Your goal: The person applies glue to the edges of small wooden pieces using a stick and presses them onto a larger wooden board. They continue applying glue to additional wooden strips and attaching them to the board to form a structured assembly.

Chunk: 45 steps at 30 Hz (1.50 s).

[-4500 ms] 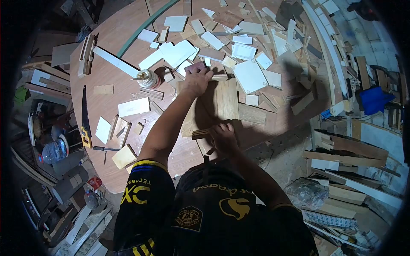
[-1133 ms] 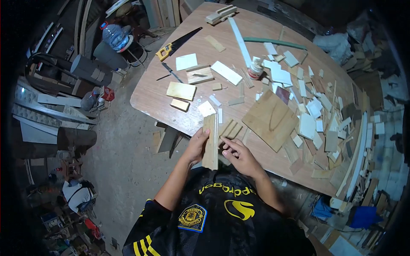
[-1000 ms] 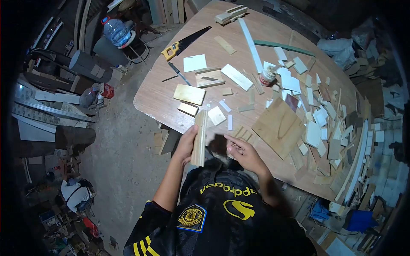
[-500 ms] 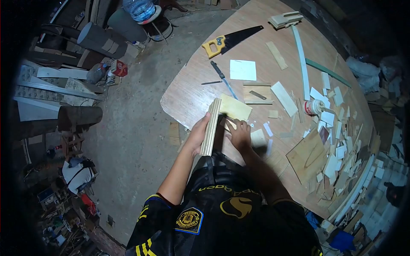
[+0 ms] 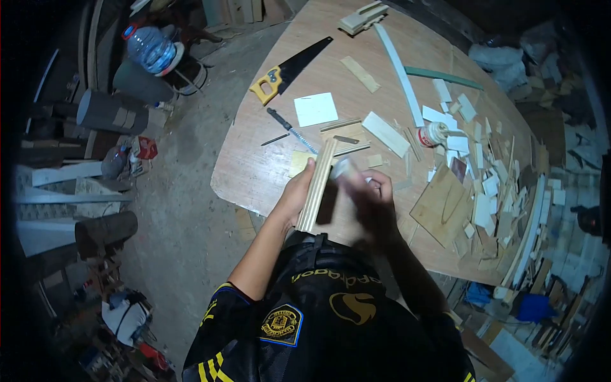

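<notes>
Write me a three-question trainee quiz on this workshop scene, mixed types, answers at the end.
1. True or false: the left hand holds a grooved wooden strip.
2. What colour is the handle of the saw? A) red B) yellow C) green
3. Fill in the blank: the long green strip lies on the ____.

Key: 1 true; 2 B; 3 table.

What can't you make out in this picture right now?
- Head view: what the pale, whitish thing at the right hand is; motion blurs both.
- Head view: part of the flat, pale yellow wooden piece, behind the left hand and the long, ribbed, light-brown wooden strip.
- Head view: lettering on the round red-and-white jar; too small.
- Head view: what the person in white is doing, lower left; too small, dim.
</notes>
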Motion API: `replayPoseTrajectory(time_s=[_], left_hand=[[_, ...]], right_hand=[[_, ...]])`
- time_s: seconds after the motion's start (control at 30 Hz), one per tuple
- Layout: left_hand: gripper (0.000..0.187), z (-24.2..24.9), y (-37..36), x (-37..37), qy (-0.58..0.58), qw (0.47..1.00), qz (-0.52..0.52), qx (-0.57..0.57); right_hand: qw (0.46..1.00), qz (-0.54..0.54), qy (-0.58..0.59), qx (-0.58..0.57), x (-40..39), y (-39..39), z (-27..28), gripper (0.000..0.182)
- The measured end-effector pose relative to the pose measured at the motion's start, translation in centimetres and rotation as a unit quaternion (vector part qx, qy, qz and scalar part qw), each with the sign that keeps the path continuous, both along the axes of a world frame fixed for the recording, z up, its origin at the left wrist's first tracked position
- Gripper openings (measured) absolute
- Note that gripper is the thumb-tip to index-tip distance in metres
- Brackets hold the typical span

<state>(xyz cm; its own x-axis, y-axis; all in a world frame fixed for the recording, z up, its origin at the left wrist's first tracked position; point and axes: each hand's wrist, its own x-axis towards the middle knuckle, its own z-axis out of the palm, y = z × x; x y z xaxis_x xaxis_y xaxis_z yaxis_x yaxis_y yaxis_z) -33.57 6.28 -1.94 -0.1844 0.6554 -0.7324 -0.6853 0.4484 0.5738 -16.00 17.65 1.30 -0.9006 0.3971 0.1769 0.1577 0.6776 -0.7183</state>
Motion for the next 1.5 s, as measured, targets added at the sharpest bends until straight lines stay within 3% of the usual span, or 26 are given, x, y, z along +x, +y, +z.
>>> replayPoseTrajectory(time_s=[0.03, 0.07, 0.13, 0.2, 0.3, 0.47, 0.53, 0.6, 0.67, 0.7, 0.8, 0.83, 0.93, 0.97, 1.0, 1.07, 1.1, 1.13, 1.2, 1.27, 1.3, 1.33, 1.4, 1.43, 1.47, 1.5], left_hand=[[0.062, 0.6, 1.2, 1.2, 0.019, 0.998, 0.045, 0.046], [0.063, 2.7, 1.8, 1.0, 0.032, 0.999, -0.003, -0.033], [0.064, 3.0, 2.6, 1.7, 0.087, 0.993, -0.037, 0.073], [0.056, 2.1, 2.6, 1.5, -0.017, 0.997, -0.025, 0.075], [0.05, 0.2, 2.2, 3.1, 0.106, 0.983, -0.001, 0.15], [0.048, 2.7, 1.9, 2.2, 0.028, 0.995, -0.066, 0.072], [0.052, 2.2, 1.9, 2.4, 0.112, 0.978, -0.062, 0.162], [0.052, 3.6, 1.9, 2.4, 0.029, 0.994, -0.037, 0.094], [0.046, 3.2, 1.7, 1.4, -0.064, 0.993, -0.1, 0.03], [0.045, 3.8, 1.3, 1.9, -0.003, 0.987, -0.08, 0.137], [0.048, -0.1, 0.0, 2.5, 0.166, 0.95, -0.132, 0.229], [0.048, 2.4, 0.8, 2.7, 0.106, 0.982, -0.075, 0.134], [0.047, -1.4, 0.3, 4.4, 0.205, 0.952, 0.027, 0.225], [0.047, 2.4, 0.7, 2.5, -0.077, 0.99, -0.042, 0.107], [0.045, 4.1, 0.9, 3.1, 0.072, 0.985, -0.05, 0.148], [0.042, 2.7, 1.1, 1.9, -0.099, 0.99, -0.091, 0.048], [0.043, 2.5, 0.8, 3.0, 0.012, 0.993, -0.068, 0.096], [0.044, 2.4, 1.0, 3.8, 0.127, 0.979, -0.044, 0.151], [0.044, 2.2, 0.8, 3.6, 0.108, 0.98, -0.086, 0.145], [0.043, 3.2, 1.3, 3.0, 0.003, 0.995, -0.065, 0.073], [0.043, 4.4, 0.9, 3.2, 0.051, 0.985, -0.076, 0.148], [0.043, 3.4, 0.7, 3.3, 0.051, 0.985, -0.079, 0.146], [0.04, 0.7, 0.1, 3.7, 0.227, 0.944, -0.135, 0.199], [0.038, 2.5, 0.7, 3.8, 0.101, 0.973, -0.076, 0.191], [0.038, 1.3, 0.4, 4.2, 0.1, 0.973, -0.071, 0.193], [0.038, -0.7, -0.4, 4.8, 0.233, 0.933, -0.05, 0.27]], right_hand=[[0.997, 0.064, 0.035, 0.038, 0.0, -0.6, 2.2, 0.058], [0.986, 0.13, 0.069, 0.078, -0.1, -1.2, 4.1, 0.052], [0.979, 0.159, 0.077, 0.1, 0.1, -3.2, 6.3, 0.052], [0.972, 0.166, 0.137, 0.097, -0.5, -0.8, 4.6, 0.048], [0.978, -0.021, 0.084, 0.19, -1.2, 1.7, 5.1, 0.05], [0.971, 0.18, 0.148, 0.052, -0.8, -1.0, 5.7, 0.047], [0.979, 0.006, 0.072, 0.19, -1.2, 3.0, 6.2, 0.045], [0.969, -0.008, 0.064, 0.24, -1.6, 2.8, 6.4, 0.036], [0.979, 0.145, 0.133, -0.057, -1.1, -1.9, 4.9, 0.037], [0.955, 0.103, 0.229, 0.157, -1.1, -3.8, 7.4, 0.041], [0.982, 0.038, 0.085, 0.167, -0.7, 1.0, 5.3, 0.046], [0.961, 0.008, 0.096, 0.258, -1.5, 3.1, 7.4, 0.038], [0.975, 0.025, 0.022, 0.22, 0.0, -1.0, 4.0, 0.034], [0.985, 0.115, 0.12, -0.037, 0.0, -3.2, 5.2, 0.036], [0.986, 0.111, 0.12, -0.04, 0.3, -3.1, 5.0, 0.036], [0.989, 0.115, 0.095, 0.01, 0.9, -1.7, 4.5, 0.032], [0.995, -0.031, -0.075, -0.064, 0.0, 0.4, 4.3, 0.029], [0.966, -0.04, 0.091, 0.239, -0.6, 2.5, 7.5, 0.031], [0.989, -0.084, 0.097, 0.073, 0.0, 0.5, 4.2, 0.032], [0.982, 0.153, 0.072, 0.089, 0.4, -2.4, 7.0, 0.035], [0.963, 0.081, 0.21, 0.146, 0.8, -4.8, 6.9, 0.03], [0.964, 0.078, 0.21, 0.145, 0.9, -3.8, 6.2, 0.03], [0.997, 0.034, 0.07, 0.01, 1.2, 0.5, 4.5, 0.033], [0.962, -0.028, 0.124, 0.241, 0.9, 2.0, 7.3, 0.04], [0.962, -0.024, 0.123, 0.243, 1.2, 1.3, 6.9, 0.04], [0.968, 0.035, 0.091, 0.232, 1.9, -0.6, 5.9, 0.044]])
